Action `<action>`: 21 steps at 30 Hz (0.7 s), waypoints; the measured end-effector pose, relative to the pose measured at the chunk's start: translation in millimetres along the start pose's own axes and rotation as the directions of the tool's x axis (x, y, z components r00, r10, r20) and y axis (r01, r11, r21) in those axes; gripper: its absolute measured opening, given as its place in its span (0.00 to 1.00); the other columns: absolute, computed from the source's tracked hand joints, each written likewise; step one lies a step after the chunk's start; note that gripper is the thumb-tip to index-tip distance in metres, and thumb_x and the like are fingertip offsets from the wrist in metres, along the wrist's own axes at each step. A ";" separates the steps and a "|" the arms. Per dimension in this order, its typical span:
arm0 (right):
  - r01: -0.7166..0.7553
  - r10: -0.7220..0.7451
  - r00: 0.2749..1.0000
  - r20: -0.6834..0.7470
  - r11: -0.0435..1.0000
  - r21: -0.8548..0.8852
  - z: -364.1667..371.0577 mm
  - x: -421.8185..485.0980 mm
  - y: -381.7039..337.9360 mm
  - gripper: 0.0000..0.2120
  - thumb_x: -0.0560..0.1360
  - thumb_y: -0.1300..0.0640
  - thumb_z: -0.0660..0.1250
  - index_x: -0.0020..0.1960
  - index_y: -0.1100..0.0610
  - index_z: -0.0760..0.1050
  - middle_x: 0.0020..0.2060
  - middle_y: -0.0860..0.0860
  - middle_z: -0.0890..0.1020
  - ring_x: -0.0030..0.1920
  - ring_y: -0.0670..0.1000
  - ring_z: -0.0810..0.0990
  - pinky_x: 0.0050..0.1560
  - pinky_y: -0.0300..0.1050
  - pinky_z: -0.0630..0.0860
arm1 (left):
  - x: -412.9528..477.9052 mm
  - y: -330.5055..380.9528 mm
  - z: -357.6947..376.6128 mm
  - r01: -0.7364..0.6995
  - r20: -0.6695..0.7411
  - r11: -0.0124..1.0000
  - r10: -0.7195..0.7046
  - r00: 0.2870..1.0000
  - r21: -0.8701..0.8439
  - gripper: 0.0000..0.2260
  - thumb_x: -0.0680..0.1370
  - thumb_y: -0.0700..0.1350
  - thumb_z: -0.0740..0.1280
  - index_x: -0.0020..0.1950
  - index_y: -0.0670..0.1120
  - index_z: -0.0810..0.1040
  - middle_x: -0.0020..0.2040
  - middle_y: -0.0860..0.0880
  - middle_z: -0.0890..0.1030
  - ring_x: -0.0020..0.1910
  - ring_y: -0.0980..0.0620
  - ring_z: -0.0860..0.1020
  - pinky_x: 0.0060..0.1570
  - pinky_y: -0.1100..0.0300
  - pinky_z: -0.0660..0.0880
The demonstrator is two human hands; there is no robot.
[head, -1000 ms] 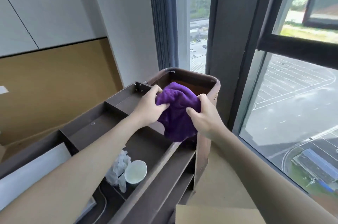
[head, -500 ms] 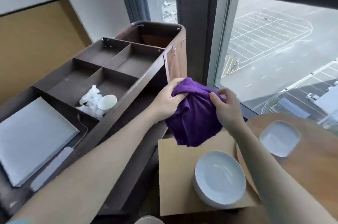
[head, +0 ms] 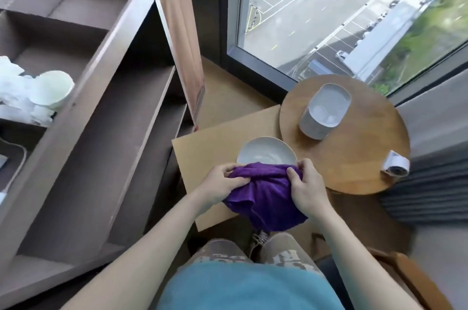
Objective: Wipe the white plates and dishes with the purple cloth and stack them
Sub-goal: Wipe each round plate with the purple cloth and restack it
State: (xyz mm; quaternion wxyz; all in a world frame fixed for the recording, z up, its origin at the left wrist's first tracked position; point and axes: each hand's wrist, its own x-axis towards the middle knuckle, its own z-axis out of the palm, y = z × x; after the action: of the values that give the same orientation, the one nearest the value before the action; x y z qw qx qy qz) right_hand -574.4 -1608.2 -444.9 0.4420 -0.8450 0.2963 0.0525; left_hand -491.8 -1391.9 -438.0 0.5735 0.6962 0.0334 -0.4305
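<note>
Purple plush cloth (head: 266,195), bunched, gripped at top edge by left hand (head: 220,183) and right hand (head: 306,190), hides near rim of round glossy white plate (head: 266,155) on flat tan cardboard sheet (head: 202,157); squarish white dish stack (head: 326,109) on adjacent round wooden table (head: 354,165).

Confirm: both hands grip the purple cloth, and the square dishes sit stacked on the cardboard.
No: the head view shows the square dishes on the round wooden table, not the cardboard. The left hand and right hand grip the purple cloth.

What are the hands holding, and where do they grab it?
The purple cloth. The left hand grips its bunched top at the left, the right hand at the right.
</note>
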 end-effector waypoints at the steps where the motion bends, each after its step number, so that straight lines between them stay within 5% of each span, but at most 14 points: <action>1: -0.015 0.015 1.000 -0.001 1.000 0.001 0.5 -5.7 9.2 0.05 0.85 0.52 0.61 0.50 0.51 0.70 0.44 0.47 0.80 0.45 0.46 0.77 0.47 0.49 0.71 | -1.0 -6.1 3.0 0.009 0.018 1.000 -0.009 1.000 0.005 0.12 0.80 0.43 0.73 0.62 0.51 0.82 0.56 0.48 0.85 0.55 0.50 0.84 0.55 0.58 0.81; 6: -0.063 0.059 0.995 0.077 0.997 0.041 -2.2 -7.6 44.3 0.04 0.86 0.50 0.59 0.53 0.46 0.71 0.47 0.45 0.81 0.47 0.47 0.80 0.49 0.44 0.79 | -3.4 -17.7 23.3 0.052 0.028 0.999 -0.053 0.998 0.011 0.12 0.82 0.44 0.69 0.66 0.52 0.81 0.58 0.51 0.85 0.56 0.53 0.84 0.53 0.61 0.80; 9: -0.045 0.030 0.988 0.155 0.995 0.093 -13.6 15.6 54.7 0.03 0.85 0.50 0.60 0.52 0.45 0.71 0.47 0.43 0.81 0.48 0.46 0.80 0.44 0.36 0.76 | 2.5 -16.0 44.8 0.061 -0.037 0.997 -0.063 0.997 -0.055 0.11 0.84 0.42 0.66 0.65 0.51 0.81 0.57 0.51 0.85 0.55 0.52 0.84 0.53 0.61 0.80; 13: -0.065 0.005 0.965 0.261 0.974 0.219 -46.8 54.5 72.8 0.03 0.84 0.51 0.63 0.51 0.47 0.74 0.46 0.46 0.82 0.47 0.46 0.81 0.43 0.38 0.74 | 19.2 -7.3 91.5 0.071 -0.161 0.978 -0.104 0.982 -0.197 0.11 0.84 0.40 0.66 0.65 0.49 0.81 0.57 0.49 0.86 0.57 0.50 0.84 0.54 0.60 0.80; 17: -0.267 0.094 0.894 0.438 0.897 0.352 -82.5 81.7 107.0 0.06 0.83 0.54 0.66 0.50 0.54 0.79 0.44 0.51 0.85 0.45 0.52 0.83 0.45 0.46 0.76 | 36.7 -4.8 142.4 0.096 -0.192 0.957 -0.152 0.969 -0.274 0.12 0.83 0.41 0.67 0.65 0.49 0.81 0.58 0.49 0.85 0.58 0.48 0.83 0.58 0.56 0.80; 21: -0.440 0.113 0.794 0.598 0.785 0.436 -95.2 94.4 129.6 0.05 0.79 0.54 0.70 0.48 0.55 0.81 0.44 0.55 0.85 0.44 0.55 0.83 0.45 0.48 0.75 | 47.9 -13.1 165.5 0.070 -0.215 0.966 -0.125 0.969 -0.247 0.11 0.82 0.46 0.70 0.64 0.52 0.81 0.57 0.52 0.85 0.56 0.53 0.84 0.53 0.63 0.80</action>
State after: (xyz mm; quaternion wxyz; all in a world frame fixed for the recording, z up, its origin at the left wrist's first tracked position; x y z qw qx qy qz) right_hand -584.5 -1781.4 -513.3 0.7191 -0.5735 0.2870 0.2676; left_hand -561.6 -1545.8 -474.0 0.6230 0.6649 0.1847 -0.3683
